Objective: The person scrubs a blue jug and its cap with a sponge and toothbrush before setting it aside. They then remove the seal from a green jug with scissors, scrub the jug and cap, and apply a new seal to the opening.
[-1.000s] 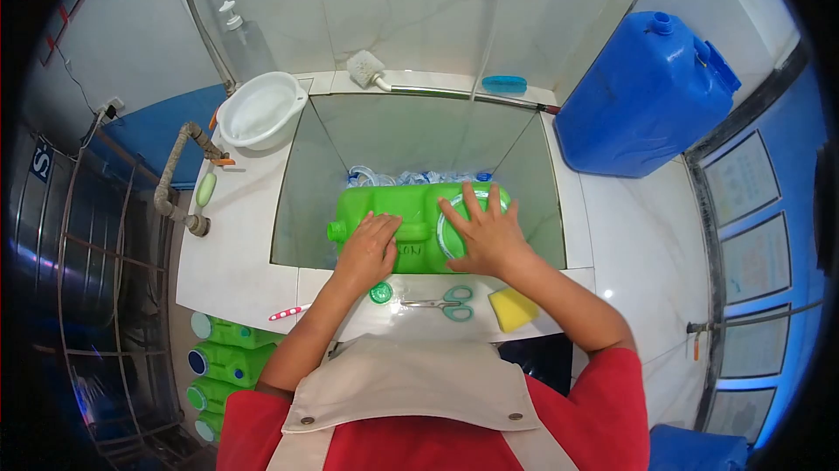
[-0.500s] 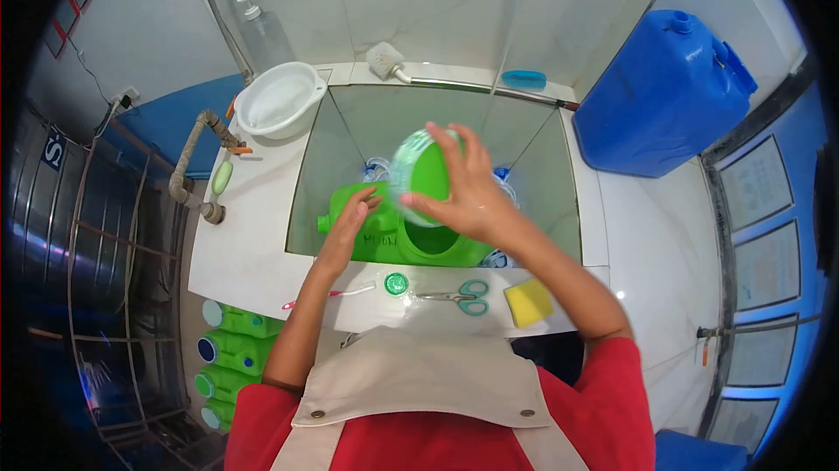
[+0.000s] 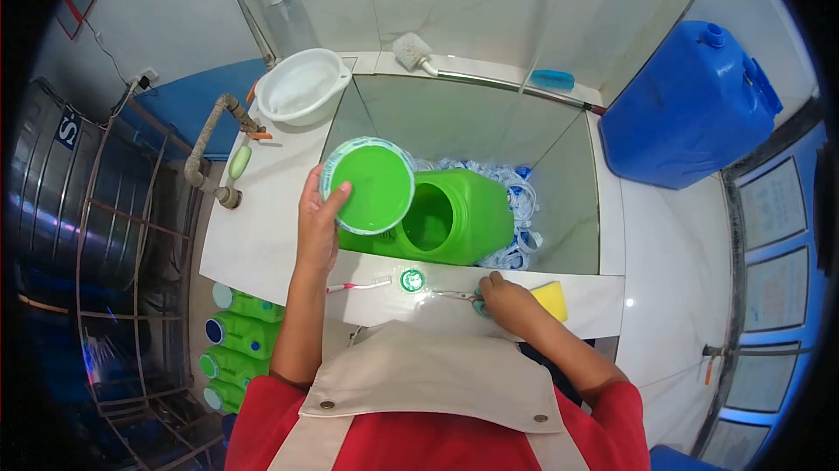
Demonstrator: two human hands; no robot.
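My left hand [image 3: 319,218] grips a round green lid [image 3: 377,184] by its edge, thumb on its face. The lid's rim looks wrapped in crinkled, whitish plastic. Below and beside it, a green jerrycan [image 3: 482,213] lies in the glass-sided basin with its wide round mouth uncovered. The lid hides part of the jerrycan. At the counter's front edge my right hand [image 3: 516,303] is closed on the handles of the scissors [image 3: 456,294], which still lie on the counter, blades pointing left. A small green cap [image 3: 412,280] lies left of the scissors.
A toothbrush [image 3: 360,285] and a yellow sponge [image 3: 551,300] lie along the front ledge. Blue-and-white plastic pieces [image 3: 524,200] surround the jerrycan. A white basin [image 3: 303,86] and tap [image 3: 210,135] stand left; a large blue container [image 3: 686,108] stands right. More green jerrycans [image 3: 245,335] are below left.
The lid has passed from my right hand to my left and moved left, off the jerrycan's mouth. My right hand has come down to the scissors. The view has shifted slightly.
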